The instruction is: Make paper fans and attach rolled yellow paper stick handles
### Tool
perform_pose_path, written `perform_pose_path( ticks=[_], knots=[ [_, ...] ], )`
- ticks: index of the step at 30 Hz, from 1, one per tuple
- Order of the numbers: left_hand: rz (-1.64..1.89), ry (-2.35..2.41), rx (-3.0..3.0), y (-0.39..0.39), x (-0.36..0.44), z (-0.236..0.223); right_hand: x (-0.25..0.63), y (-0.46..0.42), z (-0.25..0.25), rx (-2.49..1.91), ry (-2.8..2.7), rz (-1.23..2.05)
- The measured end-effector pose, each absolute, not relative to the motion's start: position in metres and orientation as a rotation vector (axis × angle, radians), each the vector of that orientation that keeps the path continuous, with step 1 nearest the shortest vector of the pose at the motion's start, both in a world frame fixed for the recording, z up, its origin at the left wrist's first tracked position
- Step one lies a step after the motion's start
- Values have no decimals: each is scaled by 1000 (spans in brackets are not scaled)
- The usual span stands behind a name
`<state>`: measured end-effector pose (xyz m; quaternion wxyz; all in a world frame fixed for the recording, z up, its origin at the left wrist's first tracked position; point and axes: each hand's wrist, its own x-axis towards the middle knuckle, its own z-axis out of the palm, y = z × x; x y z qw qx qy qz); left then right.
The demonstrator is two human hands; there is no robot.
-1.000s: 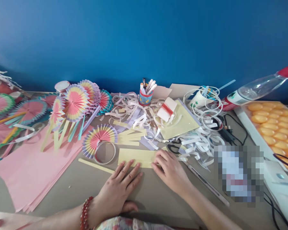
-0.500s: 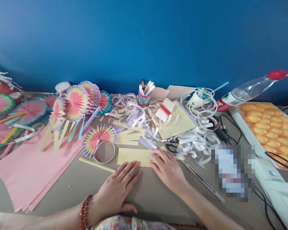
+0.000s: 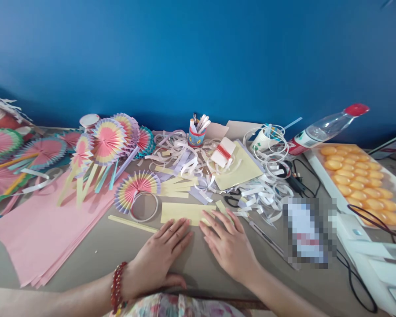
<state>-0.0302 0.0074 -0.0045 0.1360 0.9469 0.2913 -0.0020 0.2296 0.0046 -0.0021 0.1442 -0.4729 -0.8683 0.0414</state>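
Note:
A pale yellow paper rectangle [image 3: 181,212] lies flat on the grey table [image 3: 95,259]. My left hand [image 3: 160,257], with a red bead bracelet at the wrist, lies flat and open, its fingertips on the paper's near edge. My right hand [image 3: 229,244] is also flat with fingers spread, its fingertips on the paper's right end. A thin yellow strip [image 3: 132,223] and a tape ring [image 3: 144,206] lie just left of the paper. Black scissors [image 3: 232,200] sit beyond my right hand.
Pleated paper fans [image 3: 108,141] and a pink paper stack [image 3: 42,233] fill the left. White paper curls [image 3: 185,158], a pen cup [image 3: 196,136], a paper cup [image 3: 262,140], a bottle [image 3: 326,127] and a tray of orange pieces [image 3: 359,180] lie behind and right. Cables [image 3: 353,277] trail at right.
My right hand has slid left along the paper and flattened with its fingers spread. The view has shifted slightly, the left hand stays put.

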Motion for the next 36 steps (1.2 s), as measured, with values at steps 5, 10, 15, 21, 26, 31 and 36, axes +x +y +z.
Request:
perform_pose_path(
  ticks=[5,10,15,21,26,31,36],
  knots=[
    [-33,854,2725,7,-30,-5,254,-6,1,-1441,-2468,48],
    [-31,855,2756,8,-31,-6,257,-9,2,-1428,-2468,-19],
    [-14,909,2840,6,-41,-6,255,-9,1,-1411,-2470,-26],
    [-13,1067,2909,-4,-68,-3,257,-9,-1,-1387,-2448,7],
    [16,1112,2932,-8,-78,-2,258,-9,-2,-1388,-2441,55],
    [27,1113,2956,-8,-80,-5,263,-11,-5,-1381,-2500,47],
    [-11,1102,2934,-8,-80,-4,270,-5,0,-1407,-2386,-28]
  ],
)
